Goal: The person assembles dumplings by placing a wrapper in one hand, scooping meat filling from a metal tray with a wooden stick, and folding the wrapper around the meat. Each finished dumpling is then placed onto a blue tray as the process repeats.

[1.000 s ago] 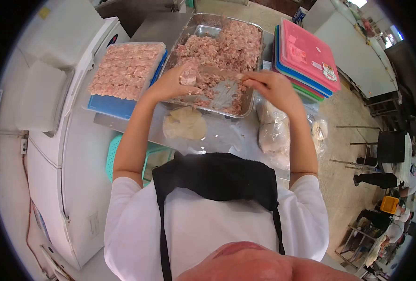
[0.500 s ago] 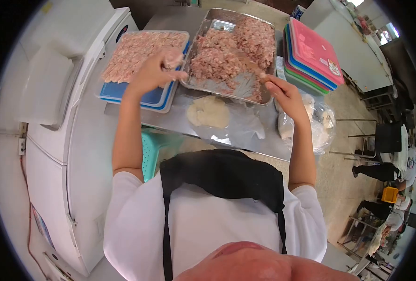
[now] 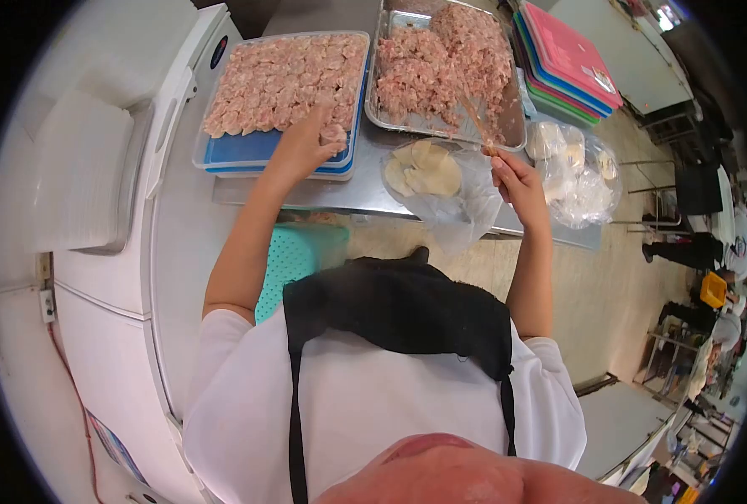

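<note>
At the near edge of a blue-lined tray (image 3: 247, 154), my left hand (image 3: 300, 149) has its fingers closed round a meat-filled dumpling (image 3: 333, 134). Rows of similar open-topped dumplings (image 3: 285, 76) cover most of that tray. My right hand (image 3: 518, 183) grips the handle end of a thin wooden spatula (image 3: 476, 118), whose far end reaches into ground meat (image 3: 424, 71). That meat is heaped in a deep metal pan (image 3: 441, 134). Between my hands, thin round dough wrappers (image 3: 424, 168) lie on a clear plastic bag (image 3: 474, 197).
Plastic-wrapped stacks of pale wrappers (image 3: 571, 172) sit right of my right hand. Behind them stands a pile of coloured lids (image 3: 567, 59). A white freezer (image 3: 105, 277) is at left, with a teal perforated stool (image 3: 285, 260) under the table's edge. Other people work far right.
My left hand has lowered with the dumpling from beside the pan to the tray's near edge. My right hand has drawn slightly nearer me with the spatula. The camera view has shifted.
</note>
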A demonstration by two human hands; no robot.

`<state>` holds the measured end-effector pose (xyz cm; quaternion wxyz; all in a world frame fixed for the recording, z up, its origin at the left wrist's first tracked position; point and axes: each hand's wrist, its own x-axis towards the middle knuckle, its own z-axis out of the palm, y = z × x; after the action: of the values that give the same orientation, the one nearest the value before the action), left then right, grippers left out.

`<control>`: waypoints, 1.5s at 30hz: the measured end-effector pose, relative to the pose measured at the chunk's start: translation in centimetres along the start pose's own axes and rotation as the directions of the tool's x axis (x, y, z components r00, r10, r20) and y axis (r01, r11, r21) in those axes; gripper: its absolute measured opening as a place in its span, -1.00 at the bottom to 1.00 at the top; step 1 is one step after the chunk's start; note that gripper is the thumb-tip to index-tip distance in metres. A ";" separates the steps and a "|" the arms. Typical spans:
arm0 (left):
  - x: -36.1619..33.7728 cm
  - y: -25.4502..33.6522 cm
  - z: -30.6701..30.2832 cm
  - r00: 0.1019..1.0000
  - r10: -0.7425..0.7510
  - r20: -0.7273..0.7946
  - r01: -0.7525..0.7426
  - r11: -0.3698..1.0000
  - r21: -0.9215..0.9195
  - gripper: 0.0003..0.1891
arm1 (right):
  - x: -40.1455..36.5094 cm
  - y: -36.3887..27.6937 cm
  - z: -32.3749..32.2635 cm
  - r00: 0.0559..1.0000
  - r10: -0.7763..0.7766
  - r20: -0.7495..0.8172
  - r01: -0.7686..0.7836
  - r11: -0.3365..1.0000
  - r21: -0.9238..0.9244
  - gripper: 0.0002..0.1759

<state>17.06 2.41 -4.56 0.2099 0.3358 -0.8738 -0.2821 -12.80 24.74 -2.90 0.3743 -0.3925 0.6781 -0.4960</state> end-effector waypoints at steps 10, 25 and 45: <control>1.2 0.4 2.1 0.992 -0.103 -0.073 0.107 0.992 0.062 -0.27 | -1.9 1.5 -0.3 0.996 0.016 -0.089 -0.018 1.000 -0.025 -0.65; -0.3 2.1 3.2 0.946 -0.210 -0.249 0.237 0.968 0.086 -0.32 | 10.1 2.7 -6.8 0.906 -0.284 0.315 0.420 0.707 -0.569 -0.64; 2.1 8.6 18.6 0.994 -0.089 -0.060 0.088 0.996 -0.031 -0.74 | 17.6 -0.9 -10.4 0.777 -0.264 0.571 0.611 0.096 -0.786 -0.77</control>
<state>1.25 12.76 -12.72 0.2286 0.3798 -0.8472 -0.2928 -29.22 12.65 -1.74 -0.0158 -0.7857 0.6184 -0.0084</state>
